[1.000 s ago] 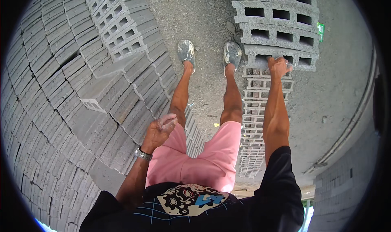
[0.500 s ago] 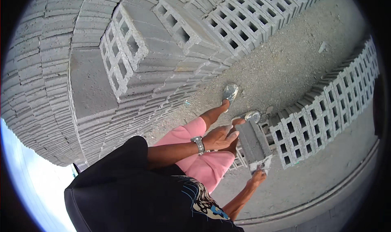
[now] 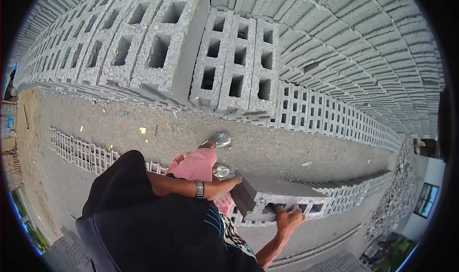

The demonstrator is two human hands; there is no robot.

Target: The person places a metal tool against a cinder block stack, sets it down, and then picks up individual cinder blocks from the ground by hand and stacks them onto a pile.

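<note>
A grey concrete block (image 3: 279, 195) sat in the lower middle of the frame, carried off the ground between the person's 2 hands. The left hand (image 3: 224, 187) was pressed flat against the block's near end, fingers spread on its face rather than curled round anything, and a wristwatch (image 3: 199, 189) showed on that wrist. The right hand (image 3: 288, 219) gripped the block's hollow side from below, its fingers hooked into one of the openings and closed firmly on the edge.

Just behind the block, a low row of blocks (image 3: 349, 195) ran toward the right of the frame. Pink shorts (image 3: 195, 164) and 2 grey shoes (image 3: 221, 139) showed in the centre, standing on the sandy ground (image 3: 119, 133). A black shirt (image 3: 158, 229) filled the lower left. A tall stack of hollow blocks (image 3: 229, 57) crossed the upper part of the frame, and another low row (image 3: 79, 150) lay at the left.
</note>
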